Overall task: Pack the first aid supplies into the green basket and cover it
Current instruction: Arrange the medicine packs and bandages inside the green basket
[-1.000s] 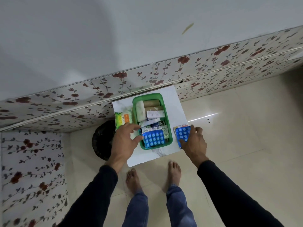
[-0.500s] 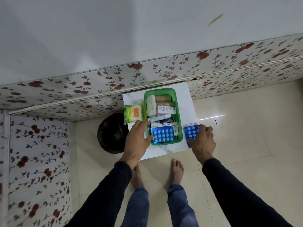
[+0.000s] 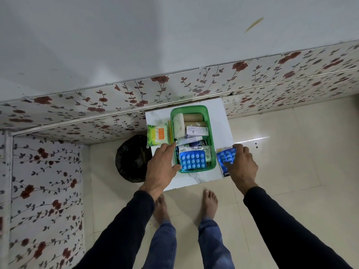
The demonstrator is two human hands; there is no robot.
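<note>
The green basket (image 3: 211, 133) stands on a small white table (image 3: 223, 123). It holds bandage rolls, a white box, a tube and a blue blister pack (image 3: 192, 161). My left hand (image 3: 161, 167) rests against the basket's near-left rim, fingers spread on it. At the table's right edge, my right hand (image 3: 241, 166) lies over a second blue blister pack (image 3: 226, 156) and some flat packets under it, fingers closed on them. A green pack of cotton buds (image 3: 157, 134) lies on the table left of the basket.
A black bin bag (image 3: 130, 158) sits on the floor left of the table. A flower-patterned wall runs behind the table and along the left. My bare feet (image 3: 209, 202) stand on cream floor tiles just in front.
My view has shifted, so the table sits further right in the frame. Both hands keep the same places: left at the basket rim, right on the blister pack.
</note>
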